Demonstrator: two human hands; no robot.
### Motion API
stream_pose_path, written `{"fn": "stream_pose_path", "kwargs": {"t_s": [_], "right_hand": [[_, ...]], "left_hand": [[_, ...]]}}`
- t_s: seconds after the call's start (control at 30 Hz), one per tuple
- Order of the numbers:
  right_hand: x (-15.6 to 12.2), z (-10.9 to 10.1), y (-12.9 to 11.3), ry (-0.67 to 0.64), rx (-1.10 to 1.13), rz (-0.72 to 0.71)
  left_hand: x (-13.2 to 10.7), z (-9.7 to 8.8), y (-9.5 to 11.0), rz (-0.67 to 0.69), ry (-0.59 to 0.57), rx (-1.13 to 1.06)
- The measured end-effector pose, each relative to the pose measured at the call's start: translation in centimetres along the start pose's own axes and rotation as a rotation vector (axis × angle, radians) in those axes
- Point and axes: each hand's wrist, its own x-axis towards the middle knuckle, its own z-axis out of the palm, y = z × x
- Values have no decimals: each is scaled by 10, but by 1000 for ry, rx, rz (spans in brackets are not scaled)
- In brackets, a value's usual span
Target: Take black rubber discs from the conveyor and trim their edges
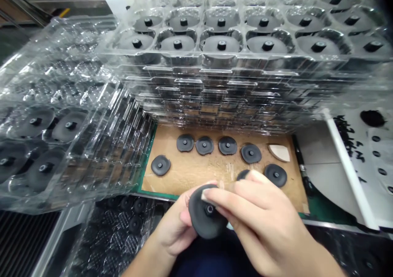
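Well, the left hand (174,228) is pinching a black disc (202,223), stud (210,210) facing its holder, long axis unclear; the right hand (265,215) is touching it, grip hidden from me.

1. Left hand (176,223) and left forearm (149,255) are bared up to near edge of view.
2. Right hand (260,211) and right forearm (307,252) are bared likewise.
3. Dark navy clothing (208,260) is worn, seen at near edge between forearms; fabric detail is blurred.

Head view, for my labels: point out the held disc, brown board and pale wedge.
Held disc (203,220), head view: face, below the stub.
Brown board (193,168), head view: bare middle.
Pale wedge (278,152), head view: top.
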Motion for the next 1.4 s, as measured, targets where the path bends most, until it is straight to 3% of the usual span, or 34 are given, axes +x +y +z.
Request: {"fn": "stream_pose_path", "kwargs": {"t_s": [0.07, 0.2, 0.33, 0.43, 0.53, 0.63, 0.7, 0.8, 0.93, 1.07, 1.17, 1.23, 1.33, 1.4], "right_hand": [[-11, 2, -2, 34, 53, 92], [-32, 7, 1, 16, 418, 228], [-43, 14, 10, 264, 437, 520], [-40, 15, 7, 416, 367, 636], [-27, 16, -6, 470, 232, 480], [-14, 21, -14, 340, 113, 185], [-8, 25, -15, 203, 118, 103], [1, 29, -12, 84, 111, 109], [5, 29, -13, 263, 11, 109], [-7, 18, -10, 54, 124, 135], [-7, 10, -5, 93, -73, 195], [2, 8, 0, 133, -119, 82], [16, 7, 10, 46, 41, -131], [18, 8, 19, 55, 127, -74]], "left_hand": [[1, 0, 7, -1, -7, -60], [-1, 7, 15, 29, 19, -111], [-2, 14, 15, 78, 12, -151], [-3, 18, 12, 97, 40, -168], [-4, 18, 6, 95, 79, -149], [-5, 11, -1, 59, 96, -117], [-4, 5, -4, 76, 133, -108], [-3, 2, -7, 128, 205, -97], [0, 5, -9, 157, 152, -129], [1, 1, -6, 243, 136, -147], [0, 1, -4, 229, 169, -119], [-2, 4, -4, 187, 163, -127], [-4, 8, -2, 110, 79, -152], [-4, 7, 0, 94, -22, -178]]}}
